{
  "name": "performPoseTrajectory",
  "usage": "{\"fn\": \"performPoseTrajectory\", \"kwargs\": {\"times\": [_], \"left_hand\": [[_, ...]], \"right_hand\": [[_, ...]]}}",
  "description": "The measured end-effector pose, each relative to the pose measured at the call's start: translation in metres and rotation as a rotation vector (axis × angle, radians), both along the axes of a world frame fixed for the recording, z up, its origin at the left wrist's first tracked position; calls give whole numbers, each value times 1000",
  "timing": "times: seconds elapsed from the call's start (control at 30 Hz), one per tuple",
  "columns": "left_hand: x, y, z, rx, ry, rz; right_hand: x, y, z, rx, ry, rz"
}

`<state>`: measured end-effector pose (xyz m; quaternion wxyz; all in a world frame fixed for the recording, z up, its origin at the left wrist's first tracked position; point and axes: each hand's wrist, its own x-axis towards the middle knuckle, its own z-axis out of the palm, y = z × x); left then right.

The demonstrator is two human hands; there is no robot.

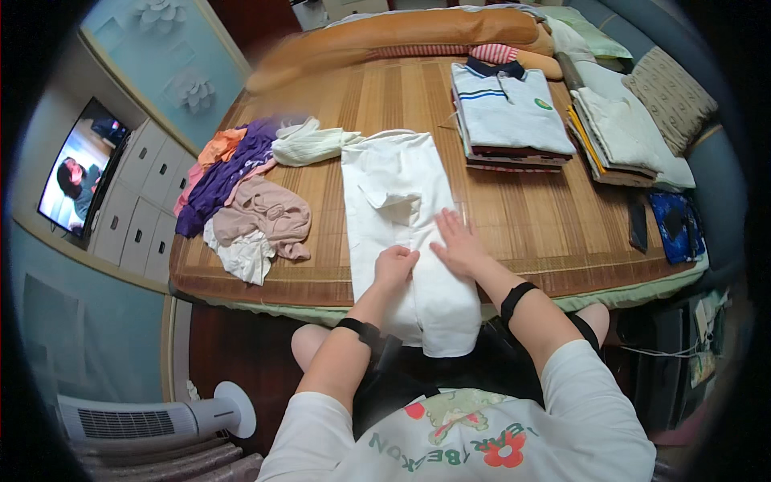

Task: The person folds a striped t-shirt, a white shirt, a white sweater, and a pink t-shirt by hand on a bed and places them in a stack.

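White trousers [385, 175] lie lengthwise on a bamboo mat [512, 241], their lower end hanging over the bed's near edge toward my lap. The fabric at the middle is partly turned up in a fold. My left hand [396, 266] has its fingers curled at the centre seam, pinching the cloth. My right hand [459, 244] rests flat with fingers spread along the right side of the trousers. Just beyond them to the left, a cream knitted garment [310, 143] touches the waist end.
Crumpled clothes [241, 187] lie at left. Folded polo shirts [512, 114] are stacked at right, beside another folded pile [620, 135], a dark phone [638, 226] and a blue packet [677, 229]. A long brown bolster [421, 30] spans the far side. A tower fan [132, 422] stands lower left.
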<state>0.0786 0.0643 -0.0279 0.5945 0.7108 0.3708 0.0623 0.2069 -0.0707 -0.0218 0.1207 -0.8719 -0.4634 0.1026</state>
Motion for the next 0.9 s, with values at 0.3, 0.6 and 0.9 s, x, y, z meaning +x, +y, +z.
{"fn": "performPoseTrajectory", "kwargs": {"times": [0.3, 0.6, 0.9], "left_hand": [[-51, 8, 15, -1, -25, -180], [-116, 20, 0, 620, -97, 159], [-108, 22, -8, 497, -133, 237]], "right_hand": [[47, 6, -13, 95, 33, -140], [-77, 20, 28, 180, 765, -211], [-83, 52, 2, 221, 450, -300]]}}
